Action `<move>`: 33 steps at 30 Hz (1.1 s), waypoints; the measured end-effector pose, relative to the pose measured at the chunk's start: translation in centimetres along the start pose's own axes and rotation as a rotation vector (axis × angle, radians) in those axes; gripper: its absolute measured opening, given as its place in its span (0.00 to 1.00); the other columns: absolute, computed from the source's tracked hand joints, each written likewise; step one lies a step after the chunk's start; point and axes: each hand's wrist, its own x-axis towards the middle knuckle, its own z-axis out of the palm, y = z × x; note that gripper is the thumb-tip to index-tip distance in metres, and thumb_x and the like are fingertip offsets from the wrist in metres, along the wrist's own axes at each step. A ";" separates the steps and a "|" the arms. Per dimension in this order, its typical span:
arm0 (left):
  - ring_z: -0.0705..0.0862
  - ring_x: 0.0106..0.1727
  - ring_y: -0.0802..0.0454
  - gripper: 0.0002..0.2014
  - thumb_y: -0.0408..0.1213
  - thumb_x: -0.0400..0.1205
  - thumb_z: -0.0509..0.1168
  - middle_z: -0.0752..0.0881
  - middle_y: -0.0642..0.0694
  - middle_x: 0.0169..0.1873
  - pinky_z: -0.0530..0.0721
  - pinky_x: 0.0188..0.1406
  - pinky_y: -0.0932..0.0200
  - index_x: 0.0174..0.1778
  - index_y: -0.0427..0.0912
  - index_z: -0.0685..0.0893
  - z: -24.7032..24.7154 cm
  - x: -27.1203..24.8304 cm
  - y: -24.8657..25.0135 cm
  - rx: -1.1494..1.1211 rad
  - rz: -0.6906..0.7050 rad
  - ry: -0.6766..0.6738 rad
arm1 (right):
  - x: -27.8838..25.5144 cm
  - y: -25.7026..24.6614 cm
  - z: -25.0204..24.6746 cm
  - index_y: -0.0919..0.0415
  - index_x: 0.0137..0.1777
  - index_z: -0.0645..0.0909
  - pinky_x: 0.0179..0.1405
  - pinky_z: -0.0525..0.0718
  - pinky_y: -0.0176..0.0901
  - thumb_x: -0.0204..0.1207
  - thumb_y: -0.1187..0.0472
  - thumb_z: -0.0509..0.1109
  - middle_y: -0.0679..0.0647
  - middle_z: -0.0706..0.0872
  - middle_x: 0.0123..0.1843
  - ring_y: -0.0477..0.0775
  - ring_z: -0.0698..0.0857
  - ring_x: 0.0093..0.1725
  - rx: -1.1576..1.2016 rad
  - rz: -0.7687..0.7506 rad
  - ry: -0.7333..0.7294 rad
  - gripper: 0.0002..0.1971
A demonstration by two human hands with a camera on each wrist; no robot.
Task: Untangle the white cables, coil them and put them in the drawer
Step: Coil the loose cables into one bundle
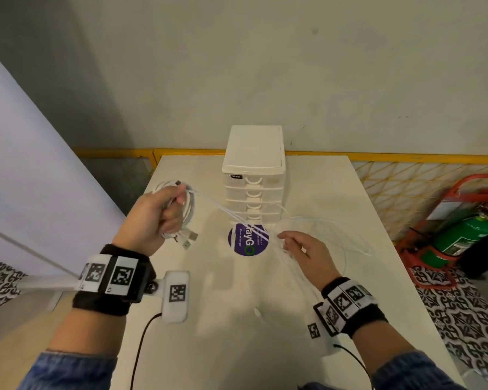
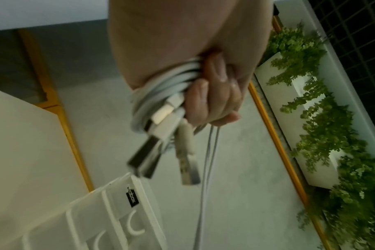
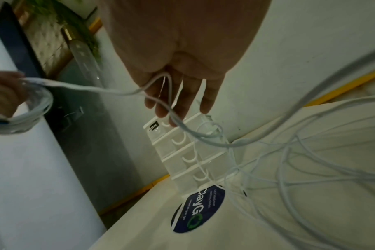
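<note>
In left hand [image 1: 152, 215], coiled cables [image 1: 188, 209]

A round purple sticker [image 1: 248, 240] lies on the white table [image 1: 223, 319] before me. To my right, a green extinguisher [image 1: 462, 237] stands in a red frame [image 1: 473, 184]. Leafy plants [image 2: 323, 118] fill white planters [image 2: 310, 143].

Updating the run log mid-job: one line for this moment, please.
left hand: grips coiled white cables | right hand: fingers straight, strand running through | loose cables: on table | drawers: closed
</note>
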 end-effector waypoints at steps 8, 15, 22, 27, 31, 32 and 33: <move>0.58 0.12 0.59 0.15 0.40 0.86 0.55 0.62 0.54 0.14 0.53 0.13 0.65 0.32 0.43 0.71 -0.2 0.6 0.3 0.037 -0.001 0.110 | -0.5 2.2 -0.5 0.43 0.40 0.85 0.47 0.71 0.38 0.71 0.36 0.53 0.39 0.85 0.35 0.42 0.78 0.41 -0.367 -0.028 -0.154 0.21; 0.58 0.13 0.56 0.15 0.40 0.83 0.61 0.61 0.50 0.16 0.58 0.13 0.68 0.30 0.41 0.76 3.7 0.7 -2.2 0.219 -0.139 0.054 | 2.0 -3.5 1.2 0.50 0.82 0.47 0.74 0.58 0.30 0.77 0.56 0.69 0.41 0.63 0.77 0.37 0.61 0.76 -0.176 -0.111 -0.220 0.40; 0.57 0.15 0.55 0.17 0.43 0.84 0.62 0.61 0.50 0.17 0.54 0.17 0.65 0.29 0.41 0.75 6.5 0.9 -4.0 0.355 -0.208 -0.014 | 5.0 -4.2 3.1 0.57 0.61 0.81 0.40 0.75 0.39 0.83 0.65 0.58 0.38 0.79 0.30 0.37 0.76 0.31 0.024 -0.086 -0.056 0.13; 0.63 0.12 0.55 0.19 0.51 0.81 0.65 0.64 0.49 0.15 0.62 0.15 0.68 0.28 0.45 0.75 7.1 0.2 -5.7 0.217 -0.234 -0.218 | 7.2 -4.1 0.8 0.59 0.55 0.82 0.45 0.78 0.38 0.79 0.56 0.56 0.48 0.86 0.46 0.46 0.83 0.44 -0.258 -0.243 -0.059 0.15; 0.68 0.11 0.61 0.16 0.52 0.81 0.64 0.72 0.54 0.14 0.64 0.12 0.69 0.38 0.42 0.78 7.9 1.3 -4.4 -0.308 -0.114 -0.481 | 5.9 -1.8 1.1 0.64 0.55 0.75 0.34 0.78 0.50 0.83 0.52 0.53 0.60 0.85 0.36 0.64 0.83 0.35 -0.422 -0.159 -0.084 0.16; 0.67 0.11 0.61 0.16 0.51 0.83 0.62 0.74 0.54 0.15 0.62 0.12 0.68 0.41 0.40 0.78 8.1 1.8 -3.9 -0.429 -0.075 -0.538 | 5.1 -1.6 1.6 0.66 0.56 0.75 0.34 0.79 0.52 0.82 0.52 0.52 0.62 0.85 0.37 0.66 0.84 0.35 -0.406 -0.161 -0.087 0.18; 0.66 0.12 0.60 0.17 0.51 0.84 0.60 0.75 0.53 0.16 0.61 0.13 0.67 0.43 0.39 0.78 8.2 2.3 -3.4 -0.543 -0.034 -0.563 | 4.5 -1.5 2.3 0.66 0.56 0.74 0.34 0.78 0.52 0.81 0.52 0.51 0.62 0.85 0.37 0.67 0.83 0.35 -0.373 -0.156 -0.094 0.18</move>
